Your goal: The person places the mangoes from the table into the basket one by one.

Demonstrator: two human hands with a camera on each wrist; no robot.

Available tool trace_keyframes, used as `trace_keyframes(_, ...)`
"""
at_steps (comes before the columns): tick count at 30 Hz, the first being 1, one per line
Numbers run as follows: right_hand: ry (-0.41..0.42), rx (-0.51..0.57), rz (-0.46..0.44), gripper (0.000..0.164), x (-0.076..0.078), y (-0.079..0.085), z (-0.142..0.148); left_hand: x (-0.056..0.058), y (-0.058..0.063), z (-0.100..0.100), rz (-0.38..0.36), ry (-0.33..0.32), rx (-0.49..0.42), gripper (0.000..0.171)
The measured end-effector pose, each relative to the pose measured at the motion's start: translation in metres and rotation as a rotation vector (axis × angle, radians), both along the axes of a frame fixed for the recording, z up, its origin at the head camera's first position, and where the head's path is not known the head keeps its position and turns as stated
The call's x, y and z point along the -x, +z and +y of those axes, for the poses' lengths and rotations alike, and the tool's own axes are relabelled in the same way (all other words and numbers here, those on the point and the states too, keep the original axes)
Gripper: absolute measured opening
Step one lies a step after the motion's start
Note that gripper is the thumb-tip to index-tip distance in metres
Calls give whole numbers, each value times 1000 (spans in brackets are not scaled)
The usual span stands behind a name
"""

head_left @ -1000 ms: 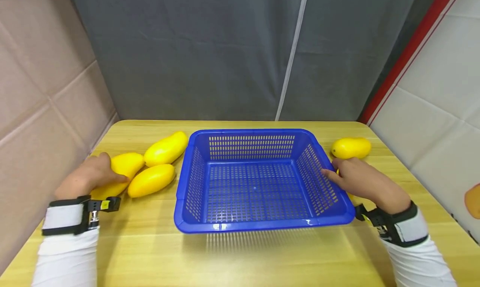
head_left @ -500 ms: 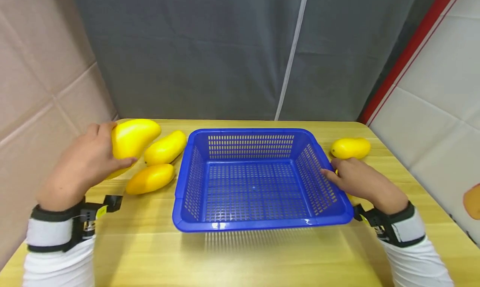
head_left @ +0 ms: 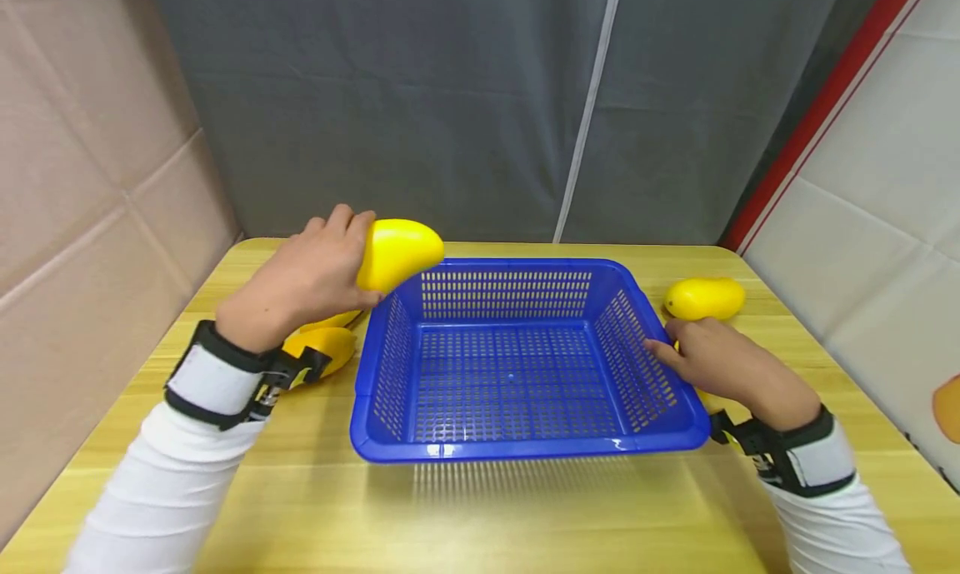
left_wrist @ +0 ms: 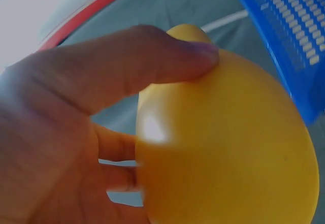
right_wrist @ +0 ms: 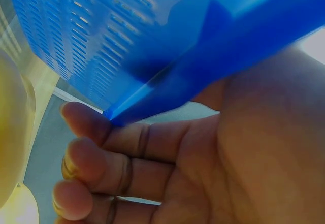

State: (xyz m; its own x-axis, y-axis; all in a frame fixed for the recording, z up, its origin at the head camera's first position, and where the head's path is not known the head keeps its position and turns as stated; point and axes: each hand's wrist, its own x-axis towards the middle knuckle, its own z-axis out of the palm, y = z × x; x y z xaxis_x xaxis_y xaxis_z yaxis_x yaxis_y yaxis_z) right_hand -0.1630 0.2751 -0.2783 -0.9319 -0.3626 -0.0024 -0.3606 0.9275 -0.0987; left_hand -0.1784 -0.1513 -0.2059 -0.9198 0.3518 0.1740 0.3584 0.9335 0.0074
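My left hand (head_left: 307, 270) grips a yellow mango (head_left: 401, 253) in the air by the back left corner of the blue plastic basket (head_left: 525, 451). The left wrist view shows the thumb laid along the mango (left_wrist: 228, 137), with fingers behind it. At the basket's right side, my right hand (head_left: 712, 353) holds the rim. Its thumb reaches over the inner side, and the right wrist view has the fingers (right_wrist: 127, 137) curled beneath the basket's rim (right_wrist: 188, 82). Inside, the basket shows only its bare slotted floor.
Left of the basket, two more mangoes lie partly behind my left arm, the nearer mango (head_left: 333, 346) showing most. Another mango (head_left: 705, 297) lies beyond my right hand, and a yellow piece shows beneath that hand. A grey curtain (head_left: 390, 107) hangs behind the wooden table (head_left: 495, 524).
My left hand has lifted the mango off the left side of the table and carried it up and right to the basket's back left corner. The right hand stays on the rim.
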Motion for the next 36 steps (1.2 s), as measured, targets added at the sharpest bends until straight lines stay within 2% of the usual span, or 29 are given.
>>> trace_keyframes(6,-4,-1,-5,30,0,0,0,14,-6,28,-2,-89,31,78)
trace_keyframes(14,-27,1,-33,31,0,0,0,32,-15,60,-36,-185,99,80)
trace_keyframes(22,-50,4,-80,33,1,0,-1,48,-28,79,-139,-210,151,84)
trace_keyframes(28,-38,2,-58,33,2,-1,-1,53,-43,89,-215,-205,152,86)
trace_keyframes(36,-39,7,-67,34,3,-2,-1,60,-64,98,-260,-189,221,85)
